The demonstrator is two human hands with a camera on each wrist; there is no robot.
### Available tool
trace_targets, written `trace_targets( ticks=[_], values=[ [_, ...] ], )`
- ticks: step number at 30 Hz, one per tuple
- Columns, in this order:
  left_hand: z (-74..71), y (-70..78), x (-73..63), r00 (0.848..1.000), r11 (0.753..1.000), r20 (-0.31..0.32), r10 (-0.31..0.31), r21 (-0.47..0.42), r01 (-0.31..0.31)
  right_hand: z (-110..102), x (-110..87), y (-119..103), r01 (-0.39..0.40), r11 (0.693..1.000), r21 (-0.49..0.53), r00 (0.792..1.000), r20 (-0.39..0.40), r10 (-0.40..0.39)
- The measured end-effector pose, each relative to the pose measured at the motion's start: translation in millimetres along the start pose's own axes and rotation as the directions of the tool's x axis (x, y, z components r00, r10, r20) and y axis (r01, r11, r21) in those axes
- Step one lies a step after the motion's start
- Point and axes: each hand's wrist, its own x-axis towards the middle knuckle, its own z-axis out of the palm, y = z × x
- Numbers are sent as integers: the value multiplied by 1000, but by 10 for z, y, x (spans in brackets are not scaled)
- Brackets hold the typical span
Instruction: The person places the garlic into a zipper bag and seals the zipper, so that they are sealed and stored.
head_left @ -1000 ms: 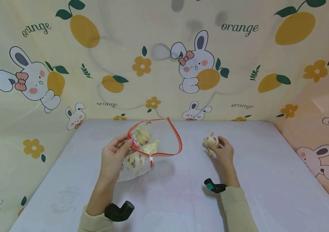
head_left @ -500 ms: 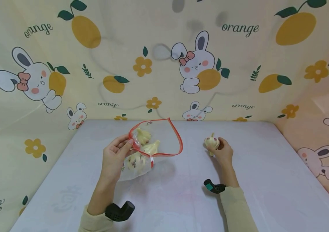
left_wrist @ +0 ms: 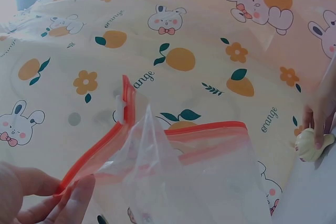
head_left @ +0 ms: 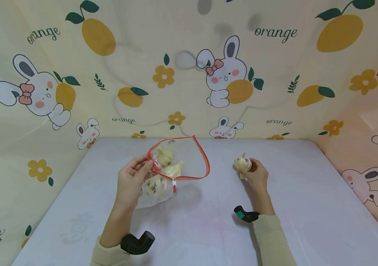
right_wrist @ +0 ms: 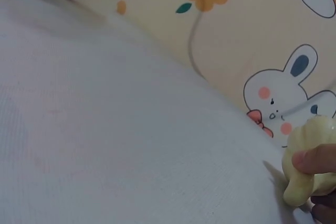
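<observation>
My left hand (head_left: 132, 181) pinches the red-edged rim of a clear zip bag (head_left: 157, 197) between thumb and fingers. The bag's mouth gapes wide, and its red edge (left_wrist: 210, 127) also shows in the left wrist view. Several garlic bulbs (head_left: 174, 170) lie inside the bag. To the right, over the far part of the table, my right hand (head_left: 258, 175) grips a single garlic bulb (head_left: 243, 163) with its stem pointing up. In the right wrist view, the thumb presses on that bulb's (right_wrist: 310, 129) side. Some fingers are hidden behind it.
A white table (head_left: 202, 236) lies under both hands. Behind it and at both sides hangs a printed cloth (head_left: 182, 37) with rabbits and oranges. Each wrist wears a black camera mount, such as the left one (head_left: 138, 242).
Hardly anything differs. Both hands keep their places, the left on the bag's rim and the right on the garlic bulb; the whole view has shifted very slightly.
</observation>
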Motion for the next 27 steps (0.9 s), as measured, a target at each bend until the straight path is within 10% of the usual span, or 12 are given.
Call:
trace_targets(
  ticks=[27],
  values=[
    [5, -7, -1, 1000, 1000, 6, 13, -26, -13, -117, -47, -321, 36, 997, 67, 999, -21, -35]
  ],
)
